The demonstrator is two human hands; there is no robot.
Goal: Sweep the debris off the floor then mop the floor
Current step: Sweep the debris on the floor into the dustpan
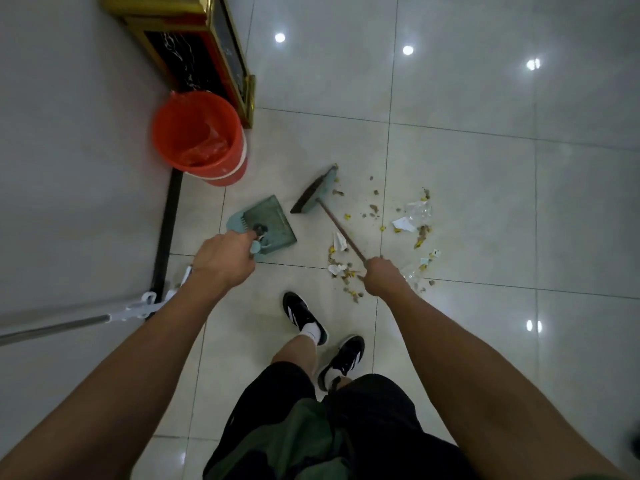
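The debris (388, 233), a scatter of paper scraps, clear wrapper and small yellow and brown crumbs, lies on the tiled floor (485, 202) to the right of the dustpan (268, 220), spreading from beside the broom head toward our feet. The broom (317, 195) rests with its bristles on the floor between dustpan and debris, its thin handle running back across the mess to our right hand (381, 275). We judge that sweeping is only starting, since almost nothing sits in the pan. To do it well we should reach the broom past the far edge of the scatter and draw it toward the dustpan in short, low strokes, keeping the pan's lip flat against the tile so that crumbs do not slip under it, and gather the light wrapper gently so that it does not skip away. Our right hand is closed in a fist round the broom handle. Our left hand (225, 259) is curled round the dustpan's pale handle, holding the pan tilted on the floor. Behind the dustpan stands an orange bucket (199, 140) lined with a bag, and to the dustpan's left a mop (138, 308) leans by the wall, waiting for the later step.
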